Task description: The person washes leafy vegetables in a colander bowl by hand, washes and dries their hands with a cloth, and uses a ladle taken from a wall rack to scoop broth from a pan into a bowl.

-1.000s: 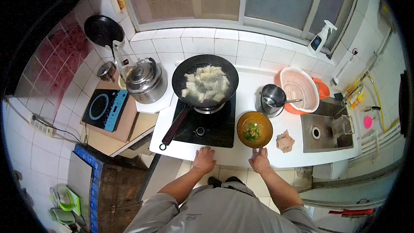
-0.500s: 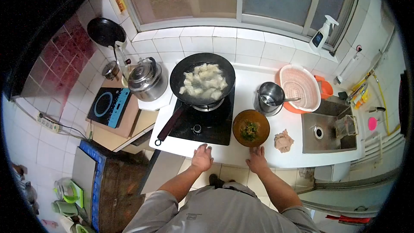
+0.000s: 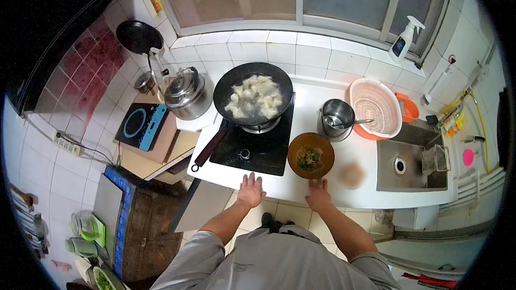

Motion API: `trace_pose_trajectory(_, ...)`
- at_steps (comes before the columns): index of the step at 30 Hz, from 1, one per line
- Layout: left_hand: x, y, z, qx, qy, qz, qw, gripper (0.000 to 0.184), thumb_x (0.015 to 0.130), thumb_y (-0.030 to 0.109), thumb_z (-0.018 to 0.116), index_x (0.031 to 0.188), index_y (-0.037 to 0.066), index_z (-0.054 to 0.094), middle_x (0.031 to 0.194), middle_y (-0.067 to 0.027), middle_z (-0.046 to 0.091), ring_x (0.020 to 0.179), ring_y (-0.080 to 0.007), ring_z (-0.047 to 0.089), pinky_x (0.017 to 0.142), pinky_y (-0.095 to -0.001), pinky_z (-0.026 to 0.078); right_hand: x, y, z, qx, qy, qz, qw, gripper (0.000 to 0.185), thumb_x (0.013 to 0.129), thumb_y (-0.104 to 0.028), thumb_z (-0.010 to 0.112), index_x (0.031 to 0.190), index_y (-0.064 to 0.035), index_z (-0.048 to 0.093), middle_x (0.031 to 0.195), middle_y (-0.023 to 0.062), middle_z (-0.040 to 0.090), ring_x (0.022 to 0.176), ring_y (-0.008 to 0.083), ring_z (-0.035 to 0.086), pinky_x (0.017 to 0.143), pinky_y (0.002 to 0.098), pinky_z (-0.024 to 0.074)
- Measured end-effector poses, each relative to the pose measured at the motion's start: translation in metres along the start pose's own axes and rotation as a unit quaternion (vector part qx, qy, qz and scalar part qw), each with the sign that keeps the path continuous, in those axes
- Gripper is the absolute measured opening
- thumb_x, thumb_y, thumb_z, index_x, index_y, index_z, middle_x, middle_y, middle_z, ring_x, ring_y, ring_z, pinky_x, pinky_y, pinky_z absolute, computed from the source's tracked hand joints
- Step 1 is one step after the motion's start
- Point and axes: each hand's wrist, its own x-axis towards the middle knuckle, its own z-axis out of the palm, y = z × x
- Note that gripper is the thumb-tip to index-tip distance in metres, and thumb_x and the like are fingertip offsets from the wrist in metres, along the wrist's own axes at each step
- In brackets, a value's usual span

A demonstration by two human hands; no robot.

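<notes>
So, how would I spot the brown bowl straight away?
Find the black stove on the white counter. The bowl sits just right of it, beyond the right hand. Unlike the metal container farther back, it is brown with chopped greens inside.

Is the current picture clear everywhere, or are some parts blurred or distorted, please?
In the head view, the white counter looks curved and the corners are black; the beige item is smeared, the brown bowl sharper; the steel kettle shows bright reflections.
</notes>
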Motion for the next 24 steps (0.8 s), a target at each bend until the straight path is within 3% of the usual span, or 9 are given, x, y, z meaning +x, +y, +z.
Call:
trace_pose_trajectory(5, -0.001, 0.001, -0.001, 0.011, 0.003, -0.005, 1.0, 0.067, 0.084, 0.037, 0.058, 0.139, 0.009, 0.03, 0.147, -0.0209, 0.019, 0.135, -0.0431, 0.017, 0.108, -0.05, 0.025, -0.005, -0.011, -0.018, -0.012, -0.019, 0.015, 1.0, 0.073, 0.081, -0.032, 0.06, 0.137, 0.002, 0.028, 0.139, 0.0341, 0.025, 0.132, 0.0481, 0.018, 0.111, 0.0508, 0.0162)
trace_pose_trajectory(8, 0.0, -0.003, 0.002, 0.016, 0.002, -0.006, 1.0, 0.067, 0.085, 0.039, 0.057, 0.139, 0.01, 0.03, 0.147, -0.0199, 0.02, 0.135, -0.0421, 0.016, 0.11, -0.0475, 0.023, -0.003, -0.011, -0.012, -0.013, -0.015, 0.026, 0.999, 0.074, 0.081, -0.033, 0.06, 0.139, -0.0027, 0.028, 0.141, 0.0322, 0.021, 0.132, 0.047, 0.019, 0.109, 0.0516, 0.0192)
trace_pose_trajectory(11, -0.018, 0.02, -0.04, -0.012, -0.022, -0.056, 0.998, 0.067, 0.085, 0.04, 0.056, 0.14, 0.011, 0.03, 0.147, -0.0188, 0.02, 0.136, -0.0401, 0.016, 0.111, -0.0452, 0.021, -0.006, -0.02, -0.031, 0.038, -0.045, 0.092, 0.994, 0.074, 0.08, -0.035, 0.06, 0.141, -0.0088, 0.027, 0.143, 0.0299, 0.019, 0.132, 0.0464, 0.02, 0.107, 0.0538, 0.0229)
trace_pose_trajectory(14, -0.016, 0.027, -0.039, -0.026, -0.026, -0.06, 0.998, 0.066, 0.086, 0.039, 0.055, 0.14, 0.011, 0.029, 0.148, -0.018, 0.02, 0.137, -0.0387, 0.015, 0.111, -0.0444, 0.02, -0.008, -0.007, -0.01, 0.019, 0.006, 0.079, 0.997, 0.074, 0.08, -0.036, 0.061, 0.142, -0.0122, 0.027, 0.144, 0.0281, 0.018, 0.131, 0.0464, 0.022, 0.104, 0.0558, 0.0261)
trace_pose_trajectory(20, -0.008, 0.005, -0.007, -0.003, 0.015, -0.028, 0.999, 0.062, 0.087, 0.04, 0.052, 0.138, 0.009, 0.033, 0.146, -0.0212, 0.022, 0.135, -0.0391, 0.018, 0.111, -0.0451, 0.021, -0.012, -0.011, -0.007, 0.048, 0.041, 0.06, 0.996, 0.072, 0.081, -0.038, 0.06, 0.14, -0.0102, 0.031, 0.144, 0.0281, 0.019, 0.131, 0.0475, 0.021, 0.102, 0.0568, 0.0266)
trace_pose_trajectory(24, -0.015, 0.014, -0.028, -0.011, -0.02, -0.047, 0.999, 0.061, 0.087, 0.037, 0.053, 0.138, 0.011, 0.032, 0.148, -0.0182, 0.02, 0.137, -0.0373, 0.017, 0.109, -0.0524, 0.021, -0.01, -0.022, -0.014, 0.052, 0.017, 0.089, 0.995, 0.072, 0.082, -0.039, 0.059, 0.14, -0.009, 0.031, 0.144, 0.0286, 0.018, 0.132, 0.0477, 0.019, 0.103, 0.0572, 0.0257)
